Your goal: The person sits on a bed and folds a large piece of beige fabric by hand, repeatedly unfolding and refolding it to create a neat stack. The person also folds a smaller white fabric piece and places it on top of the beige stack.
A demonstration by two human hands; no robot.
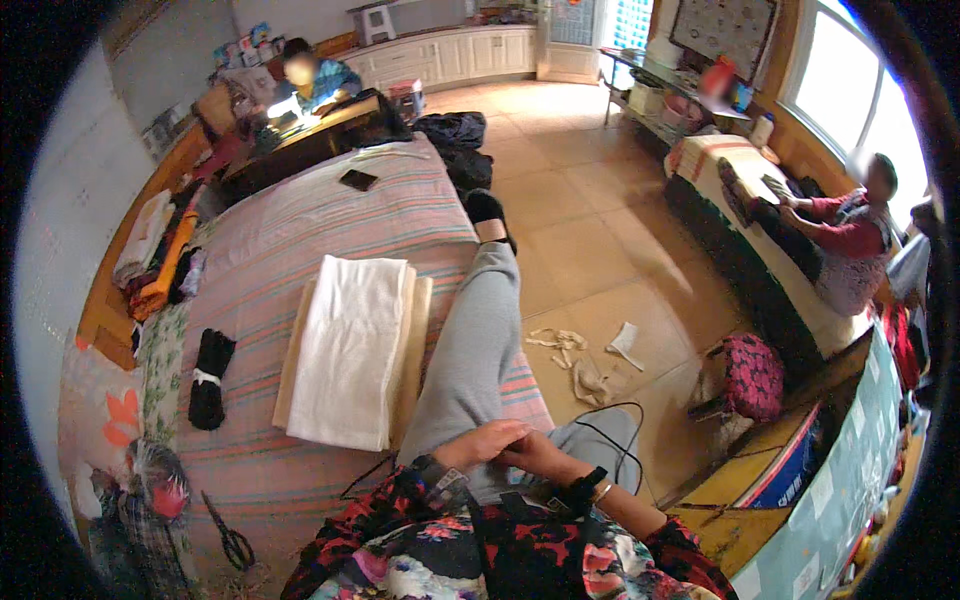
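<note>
My left hand (pixel 486 441) rests on my lap, laid against my right hand (pixel 538 454). The two are clasped together, and nothing shows between them. Part of the right hand's fingers is hidden beneath the left. A dark band with a thin cable sits on each wrist. Beside my outstretched leg, on a striped bed sheet (pixel 247 465), lies a folded white cloth (pixel 349 349) over cream folded cloths (pixel 421 322). Farther left is a black knitted bundle (pixel 210 379) with a white tie around it. Black-handled scissors (pixel 234 541) lie near the bed's lower left.
A dark phone (pixel 358 180) lies toward the bed's far end. Fabric strips (pixel 589 367) and a pink patterned bag (pixel 752 377) are on the tiled floor. One person (pixel 322 82) sits at a lit desk; another person (pixel 855 232) sits on the right-hand bed, handling something.
</note>
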